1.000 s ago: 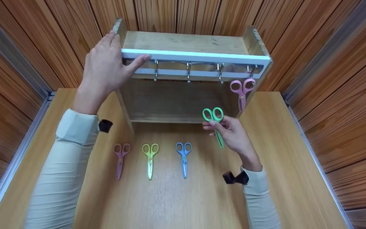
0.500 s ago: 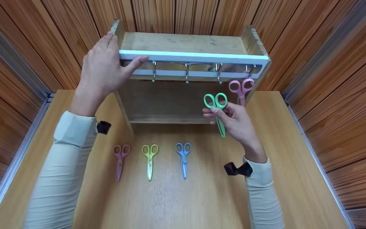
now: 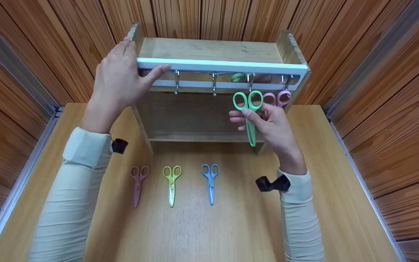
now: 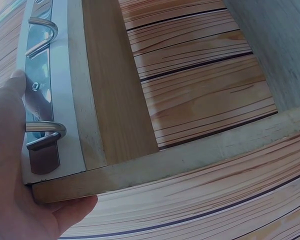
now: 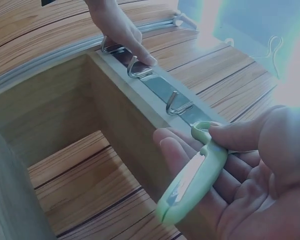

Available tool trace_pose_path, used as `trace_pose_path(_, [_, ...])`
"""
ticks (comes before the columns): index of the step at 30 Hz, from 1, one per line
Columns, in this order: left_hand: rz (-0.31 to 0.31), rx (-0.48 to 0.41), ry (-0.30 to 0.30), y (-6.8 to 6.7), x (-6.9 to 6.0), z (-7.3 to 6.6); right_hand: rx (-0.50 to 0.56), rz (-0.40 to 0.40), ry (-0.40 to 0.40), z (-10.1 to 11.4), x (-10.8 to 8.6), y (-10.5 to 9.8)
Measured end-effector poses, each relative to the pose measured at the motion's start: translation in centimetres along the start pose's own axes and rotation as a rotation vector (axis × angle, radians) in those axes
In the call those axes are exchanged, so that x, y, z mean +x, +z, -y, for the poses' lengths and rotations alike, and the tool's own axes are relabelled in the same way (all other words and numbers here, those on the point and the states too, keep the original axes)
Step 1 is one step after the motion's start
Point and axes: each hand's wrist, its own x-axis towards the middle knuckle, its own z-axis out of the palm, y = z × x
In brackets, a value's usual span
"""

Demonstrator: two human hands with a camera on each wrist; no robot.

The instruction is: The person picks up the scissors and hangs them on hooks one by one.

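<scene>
My right hand (image 3: pixel 273 125) pinches a pair of green scissors (image 3: pixel 250 125) between thumb and fingers, handle loops up and tip down. The loops sit just below a metal hook (image 3: pixel 251 82) on the hook rail (image 3: pixel 195 64). In the right wrist view the green scissors (image 5: pixel 195 180) lie across my fingers. My left hand (image 3: pixel 118 78) grips the upper left corner of the wooden shelf (image 3: pixel 209 49), its thumb over the rail's front. The left wrist view shows fingers behind the shelf's edge (image 4: pixel 140 170). Pink scissors (image 3: pixel 284 98) hang from the rightmost hook, partly hidden by my right hand.
On the wooden table (image 3: pixel 195 236) lie dull red scissors (image 3: pixel 136 185), yellow scissors (image 3: pixel 172 185) and blue scissors (image 3: pixel 210 183), side by side with tips toward me. Two hooks (image 3: pixel 214 83) further left on the rail carry nothing. Wood-patterned panels (image 3: pixel 395 109) stand behind and at both sides.
My right hand has lifted the green scissors upward, from below the rail to right beneath a hook, and now covers part of the pink scissors. My left hand stays on the shelf corner.
</scene>
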Motion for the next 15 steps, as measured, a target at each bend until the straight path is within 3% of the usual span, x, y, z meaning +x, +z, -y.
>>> trace_pose_path(15, [0.001, -0.004, 0.003, 0.0, 0.0, 0.0, 0.028, 0.021, 0.0, -1.5, 1.3, 0.4])
